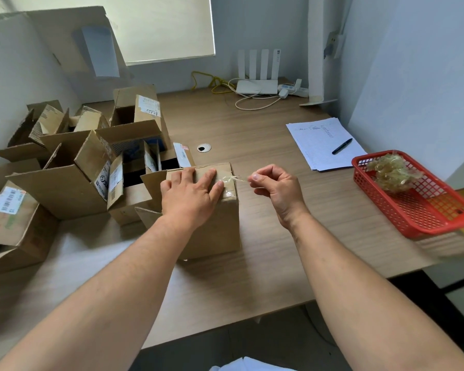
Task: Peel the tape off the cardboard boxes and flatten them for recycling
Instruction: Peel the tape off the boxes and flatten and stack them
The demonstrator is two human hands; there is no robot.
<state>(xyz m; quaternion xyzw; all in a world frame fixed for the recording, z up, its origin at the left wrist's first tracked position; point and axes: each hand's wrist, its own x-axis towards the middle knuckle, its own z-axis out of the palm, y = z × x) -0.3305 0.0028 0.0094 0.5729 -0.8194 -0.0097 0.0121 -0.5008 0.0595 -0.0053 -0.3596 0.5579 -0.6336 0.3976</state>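
Observation:
A small brown cardboard box [214, 231] stands upright at the middle of the wooden table. My left hand [190, 194] lies flat on its top with straight fingers, pressing it down. A strip of clear tape [235, 179] stretches from the box's top right edge out to the right. My right hand [276, 187] pinches the free end of that strip between thumb and forefinger, just right of the box. More clear tape [229, 194] still clings to the box's upper right corner.
Several opened cardboard boxes [73, 167] crowd the table's left side. A red mesh basket [423, 212] holding a wad of peeled tape [394, 172] sits at the right edge. Papers with a black pen [342, 146] lie behind it; a router [257, 85] and cables sit at the back.

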